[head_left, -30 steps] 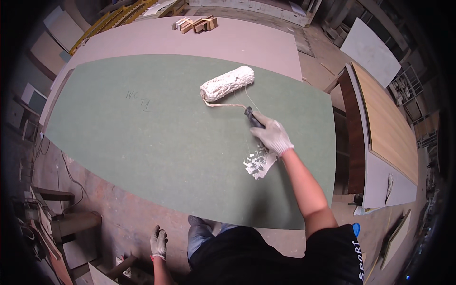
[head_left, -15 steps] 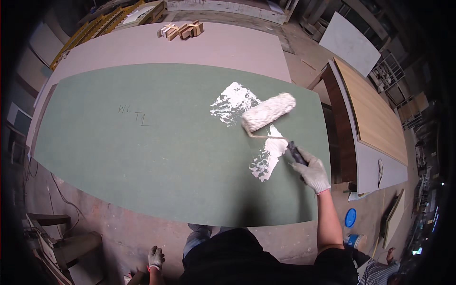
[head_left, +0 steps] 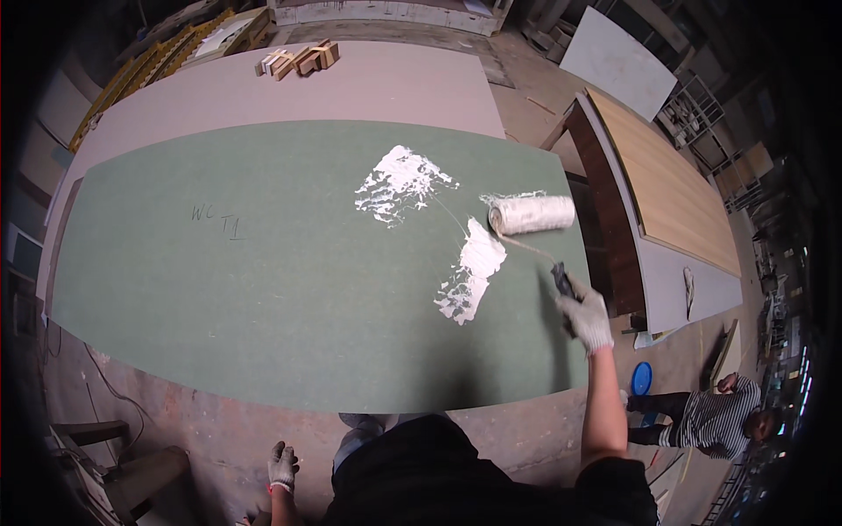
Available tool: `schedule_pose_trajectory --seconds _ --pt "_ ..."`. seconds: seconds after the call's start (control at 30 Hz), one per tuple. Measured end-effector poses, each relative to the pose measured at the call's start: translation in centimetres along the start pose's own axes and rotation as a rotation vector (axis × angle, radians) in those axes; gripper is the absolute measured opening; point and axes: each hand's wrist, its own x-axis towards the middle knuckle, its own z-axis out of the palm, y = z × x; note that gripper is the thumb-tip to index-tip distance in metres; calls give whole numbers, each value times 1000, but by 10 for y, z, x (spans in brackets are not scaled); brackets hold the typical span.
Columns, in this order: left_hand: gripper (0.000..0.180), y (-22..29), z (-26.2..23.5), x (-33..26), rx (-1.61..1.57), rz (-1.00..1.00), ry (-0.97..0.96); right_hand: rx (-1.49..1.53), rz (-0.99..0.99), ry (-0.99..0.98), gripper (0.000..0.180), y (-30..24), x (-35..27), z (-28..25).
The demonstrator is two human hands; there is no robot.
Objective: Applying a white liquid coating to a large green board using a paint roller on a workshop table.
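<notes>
I see my R grip (head_left: 586, 320) clenched on the paint roller (head_left: 537, 214) by its black handle (head_left: 560, 280); white sleeve at 11 o'clock from it, approx. 9-to-3 lengthwise, over green board (head_left: 298, 307). L grip (head_left: 282, 465), farther, hangs empty, fingers loose, abt 8 o'clock.

Looks like a workshop | shows large green board (head_left: 307, 280) at dial centre | wood blocks (head_left: 298, 60) at 11 | yellow framework (head_left: 160, 67) at 10 | wood-faced panel (head_left: 668, 184) at 2 | stained floor (head_left: 312, 430) at 7 o'clock
</notes>
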Motion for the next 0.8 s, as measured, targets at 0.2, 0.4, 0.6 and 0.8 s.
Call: schedule_pose_trajectory --seconds 0.2,0.4,0.6,0.8 --pt "60 -14 14 1 -111 -95 -23 -118 -126 -21 64 13 -78 18" --pt "60 -21 15 -8 -84 -31 -45 -515 -418 -356 65 -53 -90 72" --pt "65 -28 -7 -50 -325 14 97 -505 -595 -661 59 -109 -63 138" --pt "63 -11 -10 -70 -410 52 201 -577 -821 -685 56 -188 -29 265"
